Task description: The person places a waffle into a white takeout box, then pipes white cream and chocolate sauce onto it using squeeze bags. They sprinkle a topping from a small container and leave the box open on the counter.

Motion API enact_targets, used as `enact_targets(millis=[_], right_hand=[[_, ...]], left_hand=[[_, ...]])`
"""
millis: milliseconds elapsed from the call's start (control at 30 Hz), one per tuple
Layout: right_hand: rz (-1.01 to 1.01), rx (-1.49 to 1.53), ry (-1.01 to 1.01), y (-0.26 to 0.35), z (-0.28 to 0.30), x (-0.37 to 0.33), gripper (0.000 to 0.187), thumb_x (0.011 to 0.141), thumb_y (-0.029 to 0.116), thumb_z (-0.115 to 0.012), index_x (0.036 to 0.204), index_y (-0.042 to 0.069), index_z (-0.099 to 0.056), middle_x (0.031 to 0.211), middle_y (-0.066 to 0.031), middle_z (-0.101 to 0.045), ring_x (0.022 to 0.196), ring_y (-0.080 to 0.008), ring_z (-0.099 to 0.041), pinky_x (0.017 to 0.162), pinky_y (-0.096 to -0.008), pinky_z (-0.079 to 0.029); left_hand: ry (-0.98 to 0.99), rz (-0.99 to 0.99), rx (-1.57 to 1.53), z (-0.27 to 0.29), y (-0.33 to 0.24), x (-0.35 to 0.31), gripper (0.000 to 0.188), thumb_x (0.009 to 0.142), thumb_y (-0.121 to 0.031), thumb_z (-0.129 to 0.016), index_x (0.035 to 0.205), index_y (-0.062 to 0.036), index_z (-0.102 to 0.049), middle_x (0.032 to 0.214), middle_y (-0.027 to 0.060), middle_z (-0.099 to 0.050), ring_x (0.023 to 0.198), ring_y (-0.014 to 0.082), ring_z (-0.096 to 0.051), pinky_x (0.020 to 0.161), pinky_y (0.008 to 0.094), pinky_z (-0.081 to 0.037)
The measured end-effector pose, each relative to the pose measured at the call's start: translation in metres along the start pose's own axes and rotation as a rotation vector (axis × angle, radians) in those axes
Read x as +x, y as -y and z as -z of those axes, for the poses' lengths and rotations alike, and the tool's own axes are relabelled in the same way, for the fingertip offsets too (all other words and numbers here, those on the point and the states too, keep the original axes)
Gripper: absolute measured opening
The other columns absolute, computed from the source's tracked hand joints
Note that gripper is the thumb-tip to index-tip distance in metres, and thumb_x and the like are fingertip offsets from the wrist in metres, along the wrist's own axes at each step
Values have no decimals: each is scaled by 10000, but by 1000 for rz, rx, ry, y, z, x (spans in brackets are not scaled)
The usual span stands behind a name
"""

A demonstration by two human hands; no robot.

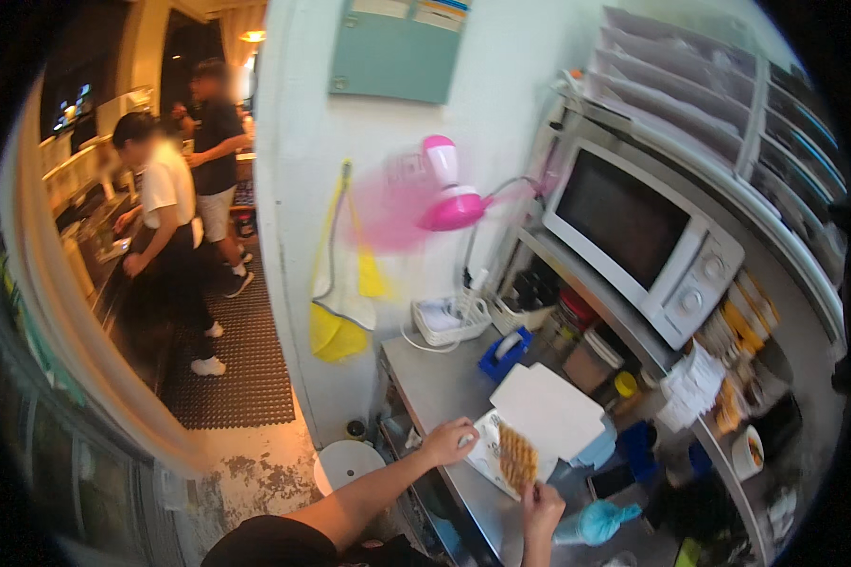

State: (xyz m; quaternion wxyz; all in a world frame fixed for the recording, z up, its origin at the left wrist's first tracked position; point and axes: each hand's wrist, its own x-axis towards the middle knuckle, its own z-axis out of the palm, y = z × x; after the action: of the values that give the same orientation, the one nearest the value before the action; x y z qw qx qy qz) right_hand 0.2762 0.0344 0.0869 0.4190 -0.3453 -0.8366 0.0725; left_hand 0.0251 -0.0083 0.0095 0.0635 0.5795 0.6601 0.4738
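A white cardboard takeaway box (550, 412) lies on the metal counter with its lid folded back. Inside its lower half rests a long golden-brown piece of food with a grid pattern (517, 456), which looks like a waffle. My left hand (449, 442) is at the box's left edge, fingers curled on it. At the near end of the waffle, my right hand (543, 508) has its fingers closed, pinching that end. Just right of my right hand lies a light-blue piping bag or twisted plastic bag (603, 522), its kind not certain.
Behind the box stand a blue tape dispenser (506, 353) and a white basket (451, 318). A white microwave (638, 236) sits on a shelf above the counter. On the wall spins a pink fan (451, 203). Two people (165, 203) stand in the room at left.
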Motion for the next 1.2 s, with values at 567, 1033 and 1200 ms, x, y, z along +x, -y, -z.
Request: enact_targets(millis=[567, 1033, 1200], right_hand=[[-14, 72, 68, 24, 21, -2, 157, 791, 193, -710, 767, 42, -678, 681, -132, -638, 579, -284, -625, 535, -370, -501], [19, -22, 47, 29, 28, -6, 176, 783, 228, -716, 772, 60, -663, 654, -99, -627, 537, -258, -611, 493, -366, -494], [74, -95, 74, 21, 28, -8, 159, 783, 218, -701, 764, 66, -657, 641, -90, -618, 546, -256, -612, 476, -368, -489]], left_hand=[[-41, -60, -15, 2, 3, 5, 108, 787, -164, -620, 876, -114, -657, 977, 104, -593, 895, 329, -571, 793, 404, -456], [-65, -85, -19, 2, 1, 4, 101, 787, -156, -620, 872, -111, -654, 964, 98, -580, 905, 309, -568, 806, 393, -443], [-58, -101, 11, 3, 2, 5, 106, 787, -154, -618, 881, -116, -650, 971, 101, -581, 899, 321, -568, 802, 398, -447]])
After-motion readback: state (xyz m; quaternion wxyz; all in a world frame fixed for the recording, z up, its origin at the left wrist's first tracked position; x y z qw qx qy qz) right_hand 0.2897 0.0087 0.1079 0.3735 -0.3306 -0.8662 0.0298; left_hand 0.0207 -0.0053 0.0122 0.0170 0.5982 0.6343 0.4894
